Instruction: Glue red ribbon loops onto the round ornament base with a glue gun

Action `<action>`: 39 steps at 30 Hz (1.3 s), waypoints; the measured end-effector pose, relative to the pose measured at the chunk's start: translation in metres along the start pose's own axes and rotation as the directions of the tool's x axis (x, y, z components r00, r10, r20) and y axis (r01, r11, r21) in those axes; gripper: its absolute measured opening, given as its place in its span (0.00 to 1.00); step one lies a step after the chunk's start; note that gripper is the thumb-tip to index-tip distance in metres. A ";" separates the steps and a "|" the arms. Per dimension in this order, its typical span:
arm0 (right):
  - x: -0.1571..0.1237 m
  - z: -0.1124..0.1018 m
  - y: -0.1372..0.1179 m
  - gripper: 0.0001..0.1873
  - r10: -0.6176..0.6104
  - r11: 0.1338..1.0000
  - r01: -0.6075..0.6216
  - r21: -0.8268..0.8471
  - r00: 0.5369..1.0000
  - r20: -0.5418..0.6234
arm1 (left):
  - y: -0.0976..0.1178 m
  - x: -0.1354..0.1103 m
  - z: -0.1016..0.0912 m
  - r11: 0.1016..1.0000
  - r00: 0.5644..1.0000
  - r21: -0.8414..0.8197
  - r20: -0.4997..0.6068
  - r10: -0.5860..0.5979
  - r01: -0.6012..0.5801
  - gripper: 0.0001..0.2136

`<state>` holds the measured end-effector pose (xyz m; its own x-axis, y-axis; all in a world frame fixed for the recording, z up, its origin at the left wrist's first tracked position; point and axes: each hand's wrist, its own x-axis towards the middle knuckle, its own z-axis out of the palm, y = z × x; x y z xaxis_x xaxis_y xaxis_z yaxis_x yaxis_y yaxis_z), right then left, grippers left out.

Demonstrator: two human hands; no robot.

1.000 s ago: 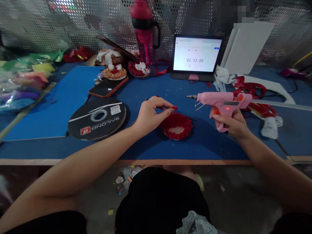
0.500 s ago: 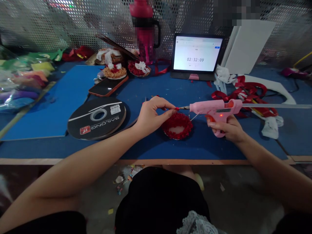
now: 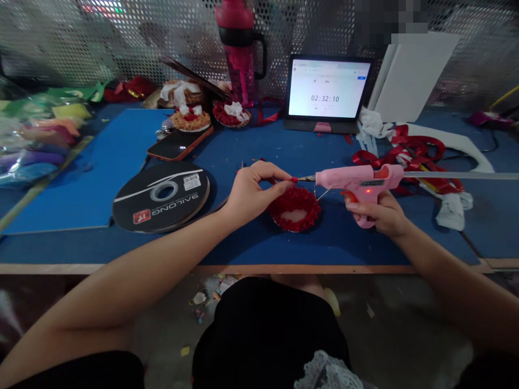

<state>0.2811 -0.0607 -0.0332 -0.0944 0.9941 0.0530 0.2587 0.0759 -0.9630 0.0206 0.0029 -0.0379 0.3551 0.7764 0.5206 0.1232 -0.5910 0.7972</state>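
My right hand [image 3: 379, 213] is closed round the handle of a pink hot glue gun [image 3: 348, 177], whose red light is lit. A clear glue stick [image 3: 458, 175] sticks out of its back. Between thumb and forefinger my left hand [image 3: 257, 189] pinches a small red piece [image 3: 294, 179], too small to name with certainty. The gun's metal nozzle points at this piece and is at or very near it. Just below lies a red fluffy ring [image 3: 298, 210] with a pale middle, flat on the blue table [image 3: 251, 243] and partly behind my left fingers.
A black ribbon spool [image 3: 162, 197] lies left of my hand, with a phone [image 3: 180, 143] behind it. Decorated rings [image 3: 231, 114], a pink bottle [image 3: 239, 54] and a lit tablet [image 3: 328, 89] stand at the back. Red ribbon [image 3: 419, 146] is heaped on the right.
Both hands and the glue gun hold almost the same place. The tablet's timer has gone from 02:32:09 to 02:32:10.
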 end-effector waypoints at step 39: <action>0.000 -0.005 0.001 0.12 -0.147 0.985 0.148 -0.085 0.989 0.023 | -0.002 0.001 0.002 0.991 0.994 -0.098 -0.057 -0.096 0.090 0.01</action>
<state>0.2862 -0.0601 -0.0324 -0.1534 0.9701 0.1880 0.3228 0.2290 -0.9183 0.0226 0.0038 -0.0395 0.2878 0.8408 0.4585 0.0636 -0.4945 0.8668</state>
